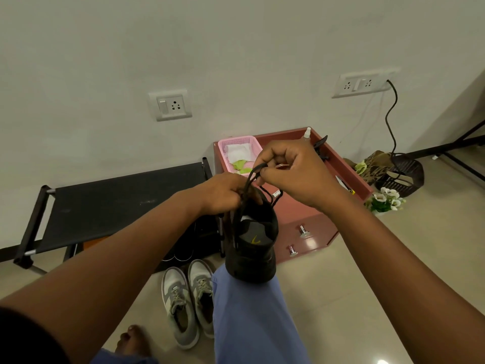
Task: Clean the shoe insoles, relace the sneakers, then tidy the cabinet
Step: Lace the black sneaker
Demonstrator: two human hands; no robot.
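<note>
While the black sneaker stands heel-down on the raised knee, the work in hand looks like relacing, and the knee is a narrow perch, so the shoe wants steadying throughout. Down on the floor beside that leg, the pair of grey sneakers waits, laced already by the look of it.

Just above the shoe's collar, the left hand has its fingers curled round the gathered black lace at the throat; I would keep that grip firm, so slack cannot run back through the eyelets. Higher and a little farther out, the right hand pinches the lace's free end between thumb and fingertips. To do this well, draw upward evenly, keep the 2 strands untwisted, and check each crossing lies flat before moving on. Which eyelet is being threaded is hidden behind the hands.

Beyond them stands the red cabinet, a pink basket on top, not yet tidied.
</note>
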